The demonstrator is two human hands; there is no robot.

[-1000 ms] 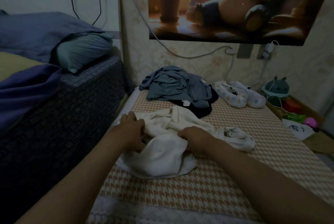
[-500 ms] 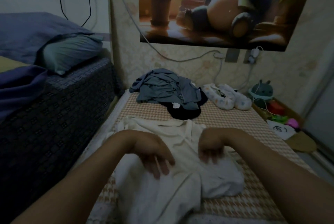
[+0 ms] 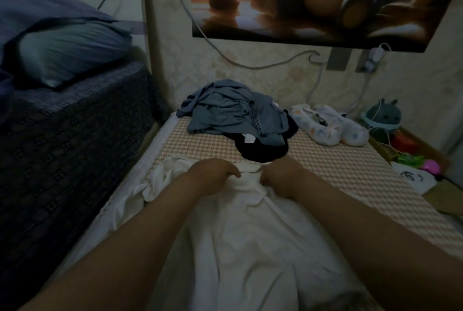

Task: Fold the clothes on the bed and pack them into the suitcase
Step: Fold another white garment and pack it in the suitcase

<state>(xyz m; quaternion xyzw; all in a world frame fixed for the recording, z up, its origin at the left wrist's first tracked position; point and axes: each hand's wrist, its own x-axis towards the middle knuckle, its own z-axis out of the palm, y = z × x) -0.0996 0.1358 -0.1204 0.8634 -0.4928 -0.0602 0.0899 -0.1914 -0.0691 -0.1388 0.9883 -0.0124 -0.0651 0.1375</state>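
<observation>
A cream-white shirt (image 3: 250, 230) lies spread lengthwise on the checked mattress (image 3: 338, 175), collar end away from me. My left hand (image 3: 213, 175) and my right hand (image 3: 283, 175) sit side by side at the collar, fingers curled into the cloth there. Beyond them a heap of grey-blue clothes (image 3: 233, 112) lies on a black garment (image 3: 263, 150). No suitcase is in view.
A pair of pale patterned slippers (image 3: 328, 125) lies at the far right of the mattress. A higher bed with a dark cover (image 3: 70, 135) and pillow (image 3: 67, 50) stands on the left. Toys and a box (image 3: 406, 145) crowd the right side by the wall.
The shirt went from a bunched heap to lying spread out toward me. Both hands moved from its middle up to the collar end.
</observation>
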